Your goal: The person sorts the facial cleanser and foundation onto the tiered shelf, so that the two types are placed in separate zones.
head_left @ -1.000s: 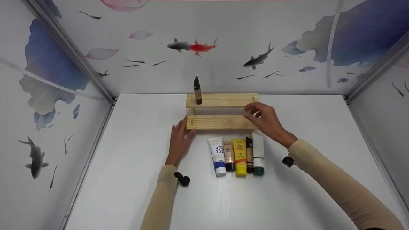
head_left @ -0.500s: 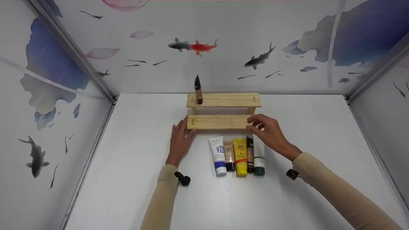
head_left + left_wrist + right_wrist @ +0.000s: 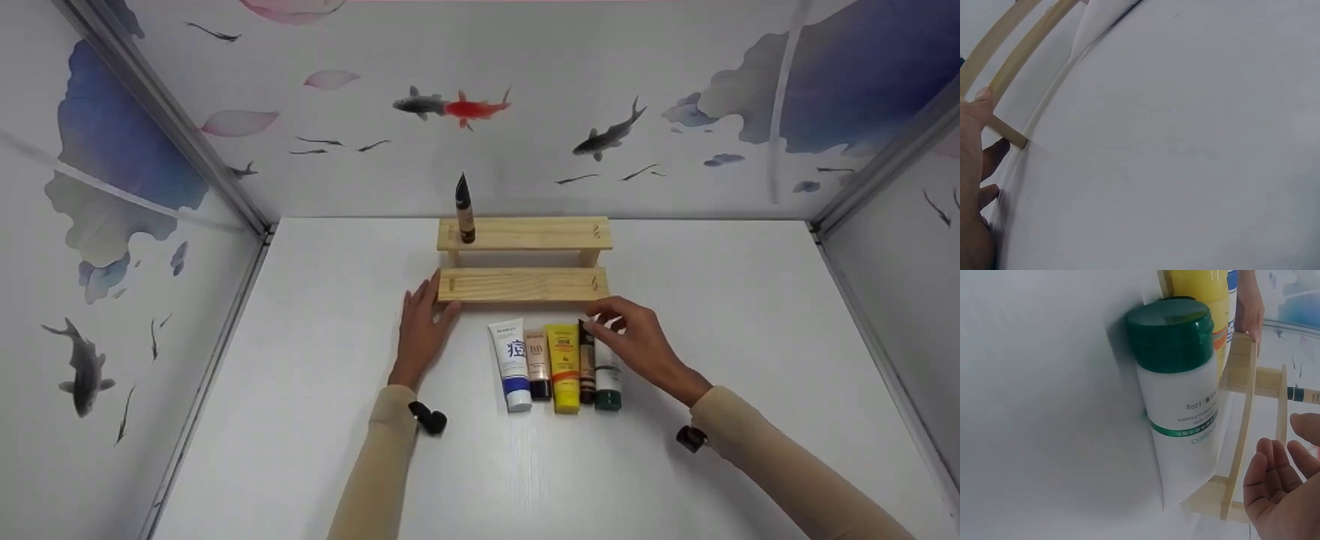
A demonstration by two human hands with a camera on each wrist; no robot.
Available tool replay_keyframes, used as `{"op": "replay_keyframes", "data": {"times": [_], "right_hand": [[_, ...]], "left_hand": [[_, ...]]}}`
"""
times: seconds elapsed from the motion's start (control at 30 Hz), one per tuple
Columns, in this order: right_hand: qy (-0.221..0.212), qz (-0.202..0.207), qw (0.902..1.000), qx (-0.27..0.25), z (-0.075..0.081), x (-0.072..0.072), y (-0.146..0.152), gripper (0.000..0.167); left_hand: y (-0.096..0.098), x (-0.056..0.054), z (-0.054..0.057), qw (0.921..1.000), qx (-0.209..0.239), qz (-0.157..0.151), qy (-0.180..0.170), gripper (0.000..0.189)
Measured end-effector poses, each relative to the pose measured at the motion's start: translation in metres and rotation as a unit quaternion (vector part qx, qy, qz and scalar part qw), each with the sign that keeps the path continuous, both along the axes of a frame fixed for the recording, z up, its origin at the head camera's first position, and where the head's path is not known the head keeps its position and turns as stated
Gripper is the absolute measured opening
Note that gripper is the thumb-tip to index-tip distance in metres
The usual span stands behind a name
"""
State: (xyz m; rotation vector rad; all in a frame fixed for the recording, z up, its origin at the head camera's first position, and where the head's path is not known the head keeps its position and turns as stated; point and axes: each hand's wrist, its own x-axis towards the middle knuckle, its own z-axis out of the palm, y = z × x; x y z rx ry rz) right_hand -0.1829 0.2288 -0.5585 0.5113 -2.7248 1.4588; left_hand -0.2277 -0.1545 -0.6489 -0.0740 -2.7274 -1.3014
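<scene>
My left hand (image 3: 422,337) holds the front left corner of a two-tier wooden rack (image 3: 525,285); its thumb lies at the front edge, fingers along the left end. Over the upper end of a white tube with a green cap (image 3: 608,390) hovers my right hand (image 3: 637,337), fingers loosely bent. The right wrist view shows nothing between those fingers (image 3: 1280,467). Left of that tube lie a dark tube (image 3: 587,367), a yellow tube (image 3: 564,367), a beige BB cream tube (image 3: 537,364) and a white-and-blue tube (image 3: 513,364), side by side.
A dark tube with a brown lower part (image 3: 465,214) stands upright on the left of the rack's rear tier. The rack is close to the patterned back wall (image 3: 525,172). White tabletop (image 3: 495,465) extends in front and to both sides, between side walls.
My right hand has come down and toward me, from the rack's right end to the upper ends of the tubes. The left hand and the tubes have stayed in place.
</scene>
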Motion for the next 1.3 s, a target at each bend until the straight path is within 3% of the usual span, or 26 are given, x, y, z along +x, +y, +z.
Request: {"op": "replay_keyframes", "data": {"times": [0.2, 0.67, 0.97, 1.3], "right_hand": [[-0.007, -0.012, 0.9999, -0.009, -0.008, 0.008, 0.01, 0.03], [-0.055, -0.086, 0.9948, 0.001, -0.026, 0.025, 0.027, 0.033], [-0.1, -0.113, 0.9885, 0.005, -0.04, 0.038, 0.033, 0.041], [-0.128, -0.137, 0.9822, 0.003, -0.046, 0.044, 0.033, 0.048]], "left_hand": [[0.001, -0.001, 0.0, 1.0, 0.0, -0.004, 0.006, 0.082], [0.005, -0.003, 0.006, 1.0, -0.006, 0.001, 0.002, 0.079], [0.0, 0.0, -0.001, 0.9999, 0.007, 0.001, -0.008, 0.083], [0.001, 0.0, 0.0, 0.9999, -0.004, -0.001, -0.01, 0.083]]}}
